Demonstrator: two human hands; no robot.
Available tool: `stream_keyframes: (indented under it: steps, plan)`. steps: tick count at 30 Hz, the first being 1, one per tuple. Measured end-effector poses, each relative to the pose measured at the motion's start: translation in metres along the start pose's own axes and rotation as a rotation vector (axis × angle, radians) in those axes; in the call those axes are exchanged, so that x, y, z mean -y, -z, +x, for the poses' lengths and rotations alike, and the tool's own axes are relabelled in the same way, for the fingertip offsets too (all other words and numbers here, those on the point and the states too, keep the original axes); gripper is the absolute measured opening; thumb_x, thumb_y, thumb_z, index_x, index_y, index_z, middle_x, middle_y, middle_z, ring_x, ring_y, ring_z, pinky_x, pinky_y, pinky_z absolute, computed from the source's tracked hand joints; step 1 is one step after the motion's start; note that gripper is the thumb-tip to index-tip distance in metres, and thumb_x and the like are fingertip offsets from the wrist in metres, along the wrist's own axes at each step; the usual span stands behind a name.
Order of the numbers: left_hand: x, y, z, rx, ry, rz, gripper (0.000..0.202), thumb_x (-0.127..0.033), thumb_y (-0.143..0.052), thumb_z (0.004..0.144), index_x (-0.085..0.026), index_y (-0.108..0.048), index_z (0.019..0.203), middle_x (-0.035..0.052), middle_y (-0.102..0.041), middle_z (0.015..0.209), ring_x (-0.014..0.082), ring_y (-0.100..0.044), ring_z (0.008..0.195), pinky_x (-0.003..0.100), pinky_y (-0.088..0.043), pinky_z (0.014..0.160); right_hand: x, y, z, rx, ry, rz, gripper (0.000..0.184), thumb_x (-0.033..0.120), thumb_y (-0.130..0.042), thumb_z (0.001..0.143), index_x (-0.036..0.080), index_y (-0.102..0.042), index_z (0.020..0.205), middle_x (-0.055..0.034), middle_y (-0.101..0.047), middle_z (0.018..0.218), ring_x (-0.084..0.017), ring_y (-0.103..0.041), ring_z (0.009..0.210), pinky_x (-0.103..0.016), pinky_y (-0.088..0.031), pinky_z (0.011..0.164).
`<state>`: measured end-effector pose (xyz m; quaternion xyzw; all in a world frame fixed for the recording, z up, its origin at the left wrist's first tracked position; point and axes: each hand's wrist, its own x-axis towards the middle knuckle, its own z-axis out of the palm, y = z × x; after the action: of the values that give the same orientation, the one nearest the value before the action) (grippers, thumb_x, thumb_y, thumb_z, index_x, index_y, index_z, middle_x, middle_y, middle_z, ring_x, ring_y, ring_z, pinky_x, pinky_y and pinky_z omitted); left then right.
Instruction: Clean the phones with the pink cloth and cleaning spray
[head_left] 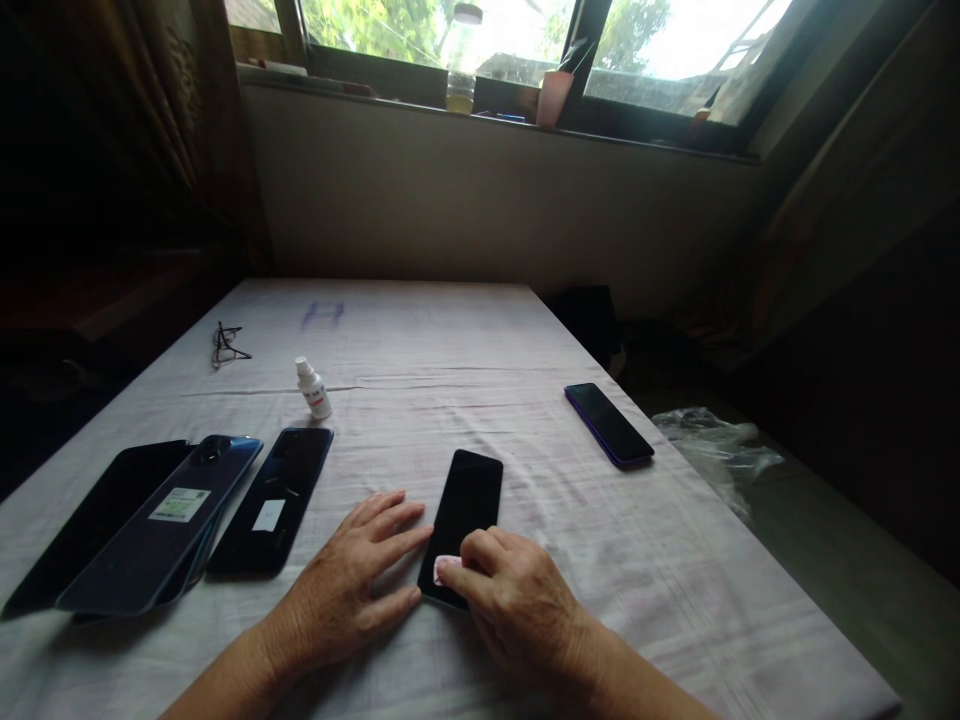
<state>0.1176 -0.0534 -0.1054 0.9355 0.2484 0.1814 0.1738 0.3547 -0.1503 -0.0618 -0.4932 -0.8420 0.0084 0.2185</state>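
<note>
A black smartphone (466,495) lies screen up on the cloth-covered table in front of me. My left hand (364,560) rests flat beside it, fingers spread, with the fingertips at the phone's left edge. Over the lower part of the screen, my right hand (517,595) is closed on a small pinkish-white cloth (445,570) and presses it to the glass. The curled fingers hide part of the cloth and the phone's lower right side.
Left of my hands lie a dark phone with a white label (296,490) and a stack of phones (161,530). Beyond them stand a white bottle (313,388) and eyeglasses (227,344). A purple-edged phone (609,425) lies near the right table edge, with clear plastic (712,445) past it.
</note>
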Motion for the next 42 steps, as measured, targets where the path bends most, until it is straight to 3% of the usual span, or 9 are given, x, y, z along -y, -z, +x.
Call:
stream_keyframes:
  steps: [6,16,25,34,42]
  plan:
    - [0.000,0.000,0.001,-0.008,-0.006,0.003,0.061,-0.030,-0.069,0.088,-0.037,-0.052,0.146,0.0035,-0.054,0.151,0.0350,-0.042,0.144,0.059,-0.037,0.117,-0.005,-0.005,0.008,-0.058,-0.089,-0.078,0.025,0.011,-0.052,0.095,0.020,-0.068,0.110,-0.0032,-0.062,0.084,-0.017,-0.052,0.069,-0.029,-0.034,0.060]
    - [0.000,0.001,0.002,-0.013,-0.006,-0.003,0.057,-0.033,-0.069,0.089,-0.035,-0.055,0.144,0.0051,-0.055,0.150,0.0357,-0.043,0.143,0.059,-0.038,0.116,0.009,-0.001,0.007,0.083,0.040,-0.019,0.015,0.017,-0.057,0.094,0.021,-0.066,0.106,-0.0022,-0.063,0.084,-0.016,-0.052,0.069,-0.029,-0.035,0.058]
    - [0.000,0.000,0.001,-0.021,-0.007,-0.012,0.060,-0.028,-0.071,0.085,-0.036,-0.055,0.143,0.0049,-0.056,0.149,0.0354,-0.043,0.143,0.058,-0.037,0.116,0.000,-0.008,0.019,0.022,-0.084,-0.113,0.020,0.014,-0.056,0.093,0.020,-0.068,0.109,-0.0049,-0.063,0.087,-0.019,-0.054,0.073,-0.031,-0.034,0.060]
    - [0.000,0.000,0.002,-0.022,-0.009,-0.008,0.057,-0.030,-0.068,0.088,-0.035,-0.055,0.143,0.0051,-0.056,0.150,0.0348,-0.044,0.143,0.058,-0.037,0.117,0.012,-0.001,0.011,0.082,0.037,-0.019,0.017,0.018,-0.055,0.095,0.021,-0.068,0.104,-0.0025,-0.063,0.084,-0.017,-0.054,0.069,-0.029,-0.035,0.058]
    - [0.000,0.000,0.001,-0.009,-0.008,0.002,0.063,-0.029,-0.070,0.086,-0.037,-0.052,0.146,0.0046,-0.054,0.151,0.0355,-0.042,0.144,0.059,-0.037,0.117,-0.007,-0.001,0.011,0.009,-0.088,-0.075,0.021,0.014,-0.055,0.095,0.022,-0.070,0.107,-0.0034,-0.063,0.084,-0.016,-0.053,0.069,-0.028,-0.035,0.061]
